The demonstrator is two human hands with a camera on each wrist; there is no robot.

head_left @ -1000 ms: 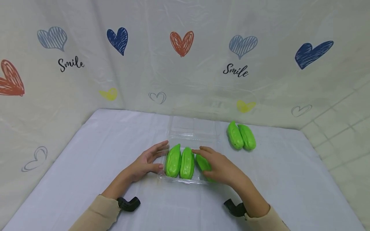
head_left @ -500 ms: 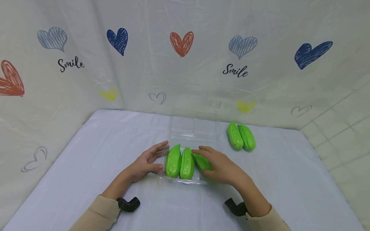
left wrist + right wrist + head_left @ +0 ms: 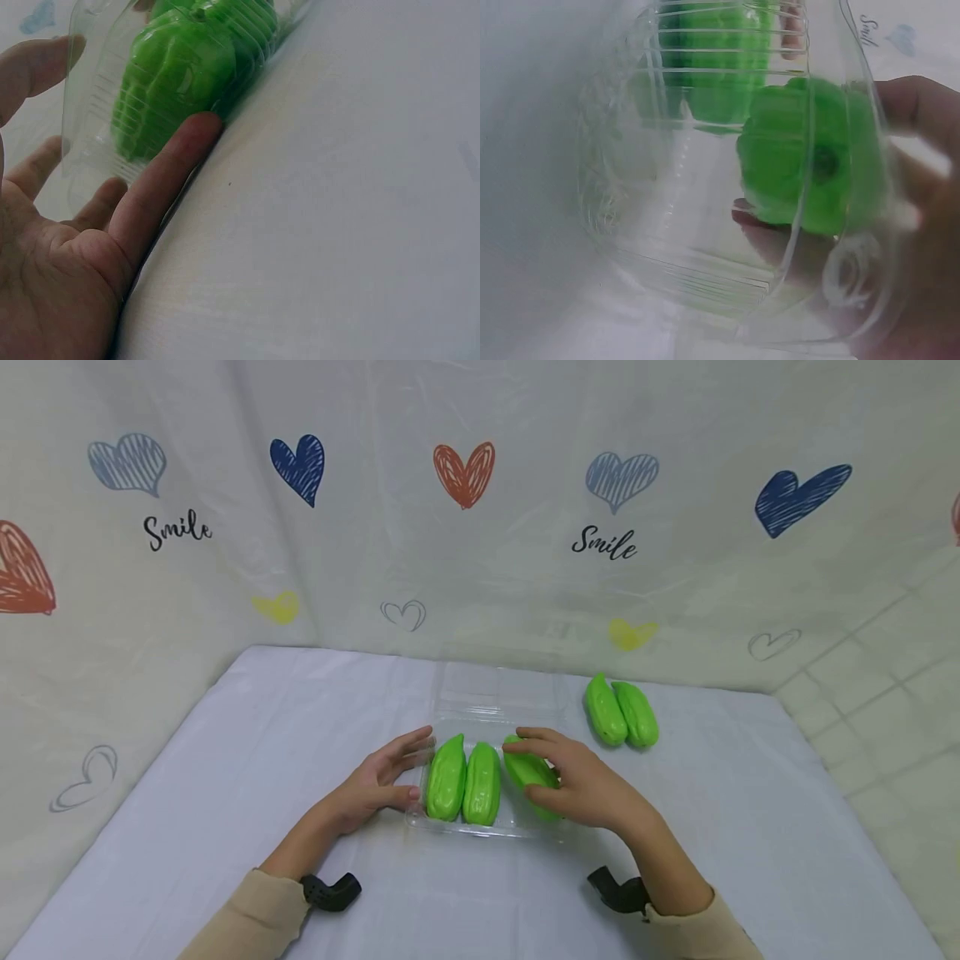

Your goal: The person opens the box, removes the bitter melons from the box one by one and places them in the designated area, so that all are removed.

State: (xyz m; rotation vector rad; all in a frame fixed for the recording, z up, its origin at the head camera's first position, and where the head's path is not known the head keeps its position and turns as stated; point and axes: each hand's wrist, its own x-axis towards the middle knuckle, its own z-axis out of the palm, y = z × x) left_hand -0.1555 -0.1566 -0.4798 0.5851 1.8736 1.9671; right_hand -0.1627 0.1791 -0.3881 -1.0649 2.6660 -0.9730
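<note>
A clear plastic clamshell box (image 3: 487,832) lies with its lid back, and two green bitter melons (image 3: 446,781) (image 3: 482,785) rest side by side in its left part. My right hand (image 3: 581,781) grips another bitter melon (image 3: 525,768), tilted, over the box's right part. In the right wrist view, fingers and thumb (image 3: 761,232) lie about this melon (image 3: 780,165) behind the clear wall. My left hand (image 3: 372,789) rests against the box's left side with fingers spread. The left wrist view shows its thumb (image 3: 169,176) along the wall, beside a melon (image 3: 176,82).
Two more bitter melons (image 3: 606,710) (image 3: 637,714) lie together on the white tablecloth (image 3: 720,793), back right of the box. The raised lid (image 3: 498,693) stretches toward the back edge, before a curtain (image 3: 510,560) printed with hearts.
My right hand has risen slightly and moved back with its melon, which now shows more of its far end. The left hand has stayed at the box's side. The head view has shifted a little.
</note>
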